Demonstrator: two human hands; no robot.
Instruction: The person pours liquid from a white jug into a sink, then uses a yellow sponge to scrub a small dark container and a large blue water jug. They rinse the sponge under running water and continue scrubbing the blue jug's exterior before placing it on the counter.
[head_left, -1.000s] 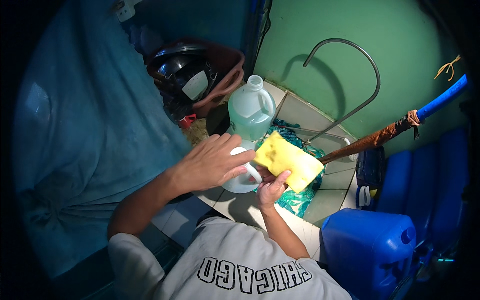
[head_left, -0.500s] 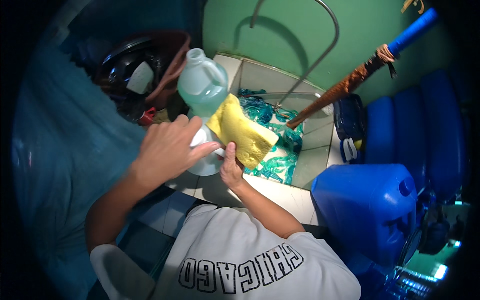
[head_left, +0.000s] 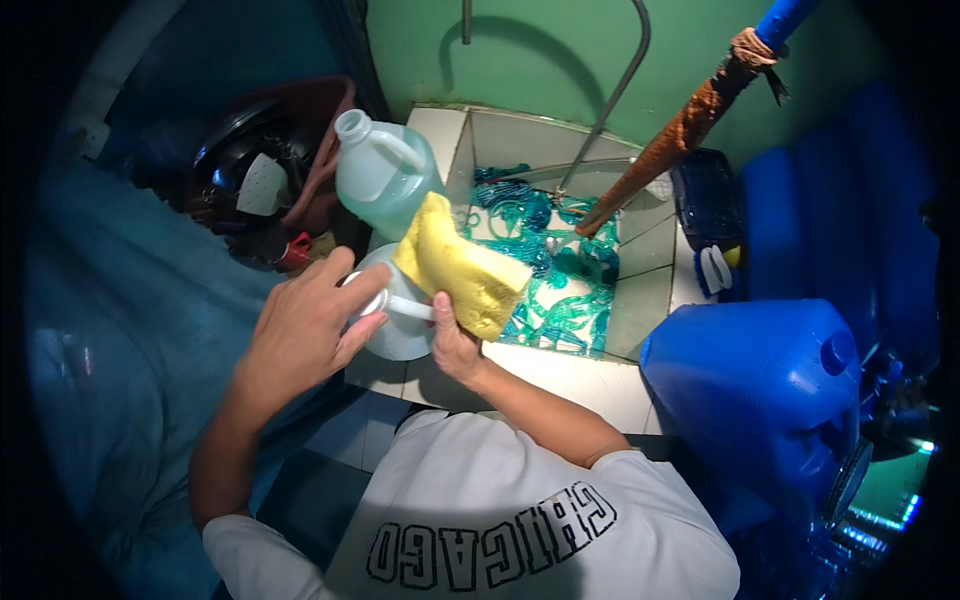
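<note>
Head view: my left hand curled round the white cap of the jug beneath it; my right hand, thumb clamping the yellow sponge, closed beside the jug's handle, apparently steadying both, though its fingers were hidden.

Seemingly a household wash corner: tiled basin, curved metal pipe, reddish tub, blue jerrycan

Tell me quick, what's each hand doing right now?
Left hand: closed on the white cap of the front jug.
Right hand: closed, holding the yellow sponge; can't tell whether it also holds the jug's handle.
</note>
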